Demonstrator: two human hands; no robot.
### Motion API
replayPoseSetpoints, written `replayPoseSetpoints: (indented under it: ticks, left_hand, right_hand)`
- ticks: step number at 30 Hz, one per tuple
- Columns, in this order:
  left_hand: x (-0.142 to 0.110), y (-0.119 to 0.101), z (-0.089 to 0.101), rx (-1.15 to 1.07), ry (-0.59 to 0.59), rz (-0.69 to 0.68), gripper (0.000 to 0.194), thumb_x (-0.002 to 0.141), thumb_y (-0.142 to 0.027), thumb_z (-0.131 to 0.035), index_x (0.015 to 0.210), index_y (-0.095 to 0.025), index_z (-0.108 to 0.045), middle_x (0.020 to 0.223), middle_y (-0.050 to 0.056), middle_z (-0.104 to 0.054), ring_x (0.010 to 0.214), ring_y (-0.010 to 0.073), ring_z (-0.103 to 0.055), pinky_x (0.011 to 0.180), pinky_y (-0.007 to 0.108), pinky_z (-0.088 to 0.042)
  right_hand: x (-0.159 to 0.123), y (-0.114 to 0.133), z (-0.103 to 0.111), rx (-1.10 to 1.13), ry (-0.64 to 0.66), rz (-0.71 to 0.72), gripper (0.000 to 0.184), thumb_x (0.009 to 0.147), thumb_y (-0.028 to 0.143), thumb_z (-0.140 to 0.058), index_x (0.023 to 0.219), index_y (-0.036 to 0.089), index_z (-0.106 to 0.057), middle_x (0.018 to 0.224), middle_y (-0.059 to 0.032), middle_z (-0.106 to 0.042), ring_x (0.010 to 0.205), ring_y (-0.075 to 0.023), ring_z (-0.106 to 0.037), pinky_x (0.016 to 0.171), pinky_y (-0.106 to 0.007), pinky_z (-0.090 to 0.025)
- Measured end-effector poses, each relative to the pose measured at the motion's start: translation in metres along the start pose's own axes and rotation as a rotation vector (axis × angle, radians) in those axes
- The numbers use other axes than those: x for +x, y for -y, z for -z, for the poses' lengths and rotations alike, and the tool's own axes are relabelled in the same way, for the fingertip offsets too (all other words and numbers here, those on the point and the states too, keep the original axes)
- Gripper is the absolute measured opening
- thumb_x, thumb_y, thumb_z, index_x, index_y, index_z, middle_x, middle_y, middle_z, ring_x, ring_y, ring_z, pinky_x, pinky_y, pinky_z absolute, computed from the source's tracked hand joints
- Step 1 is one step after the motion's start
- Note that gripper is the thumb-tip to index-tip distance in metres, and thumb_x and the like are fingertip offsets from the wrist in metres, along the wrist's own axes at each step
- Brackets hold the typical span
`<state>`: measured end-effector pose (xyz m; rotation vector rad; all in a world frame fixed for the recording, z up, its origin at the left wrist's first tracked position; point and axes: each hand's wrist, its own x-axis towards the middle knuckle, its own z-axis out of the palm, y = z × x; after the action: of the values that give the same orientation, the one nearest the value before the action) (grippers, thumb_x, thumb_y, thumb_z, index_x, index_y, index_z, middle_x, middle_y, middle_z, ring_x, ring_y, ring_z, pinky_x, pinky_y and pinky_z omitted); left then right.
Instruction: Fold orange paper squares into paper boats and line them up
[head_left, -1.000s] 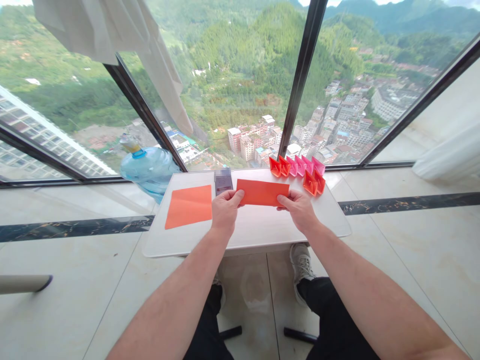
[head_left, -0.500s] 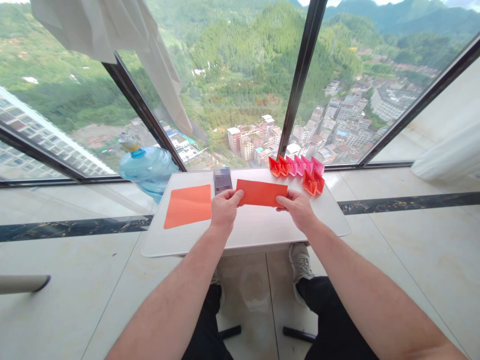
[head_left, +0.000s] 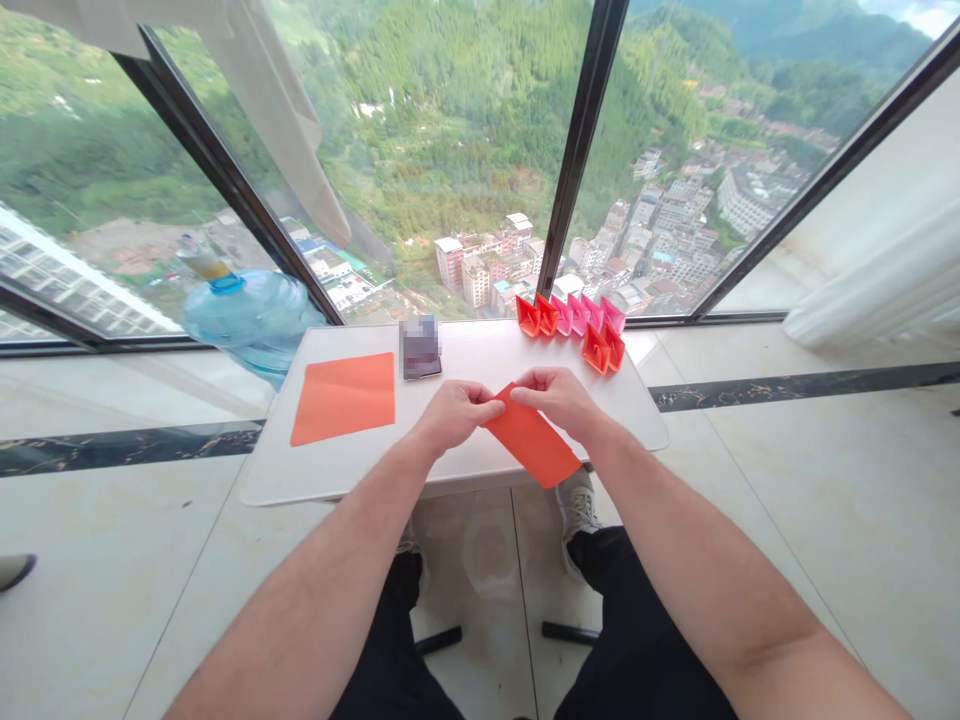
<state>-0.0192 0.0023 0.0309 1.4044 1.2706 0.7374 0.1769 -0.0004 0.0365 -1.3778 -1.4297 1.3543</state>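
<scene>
A folded sheet of orange paper (head_left: 534,440) slants down to the right over the table's front edge. My left hand (head_left: 459,412) pinches its upper left corner, thumb on top. At the top end, close beside it, my right hand (head_left: 556,398) also grips the paper between thumb and fingers. Flat on the table's left side lies another orange sheet (head_left: 343,398). Folded paper pieces stand at the back right: red ones (head_left: 538,316), pink ones (head_left: 586,314) and orange-red ones (head_left: 603,348) in front.
The small white table (head_left: 330,476) stands by tall windows. A phone (head_left: 421,348) lies near its back edge, partly blurred. To the left, a large blue water bottle (head_left: 251,312) leans beside the table. My shoe (head_left: 577,505) is below the front edge.
The folded paper has turned from level to a downward slant. My right hand has moved from its right end to the top end, near my left hand. The view has shifted.
</scene>
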Motion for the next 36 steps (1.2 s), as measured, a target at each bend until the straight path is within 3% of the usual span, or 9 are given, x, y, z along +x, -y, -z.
replayPoseSetpoints:
  ticks: [4, 28, 31, 36]
  left_hand:
    - [0.000, 0.000, -0.002, -0.006, -0.001, -0.004, 0.022, 0.064, -0.038, -0.074, 0.062, -0.017, -0.070, 0.059, 0.002, -0.066, 0.054, 0.0140, -0.054, 0.051, 0.025, -0.036]
    - [-0.004, -0.004, 0.000, 0.001, 0.004, 0.019, 0.019, 0.066, -0.035, -0.073, 0.061, -0.017, -0.070, 0.060, 0.002, -0.065, 0.056, 0.0139, -0.054, 0.053, 0.025, -0.036]
    - [-0.002, -0.002, -0.003, -0.084, -0.036, -0.011, 0.021, 0.065, -0.036, -0.076, 0.062, -0.017, -0.068, 0.062, 0.003, -0.065, 0.059, 0.0145, -0.056, 0.056, 0.026, -0.040]
    - [0.003, 0.001, -0.013, -0.426, -0.199, -0.019, 0.030, 0.061, -0.041, -0.082, 0.066, -0.016, -0.065, 0.064, 0.001, -0.062, 0.061, 0.0134, -0.056, 0.062, 0.028, -0.045]
  right_hand:
    - [-0.001, 0.001, -0.003, -0.033, -0.056, 0.005, 0.018, 0.069, 0.036, -0.072, 0.069, 0.018, -0.068, 0.062, 0.0012, -0.064, 0.057, -0.0125, -0.055, 0.049, -0.023, -0.038]
    - [0.003, -0.006, -0.006, -0.015, -0.069, 0.001, 0.020, 0.069, 0.038, -0.072, 0.069, 0.019, -0.067, 0.063, 0.0006, -0.064, 0.058, -0.0139, -0.056, 0.049, -0.024, -0.040]
    - [0.004, -0.008, -0.010, 0.025, -0.123, 0.046, 0.022, 0.069, 0.040, -0.072, 0.070, 0.019, -0.068, 0.064, 0.0004, -0.065, 0.059, -0.0139, -0.056, 0.052, -0.025, -0.042]
    - [0.006, -0.013, -0.024, 0.206, -0.286, 0.099, 0.025, 0.070, 0.044, -0.073, 0.074, 0.020, -0.067, 0.068, -0.0001, -0.065, 0.063, -0.0153, -0.058, 0.058, -0.027, -0.046]
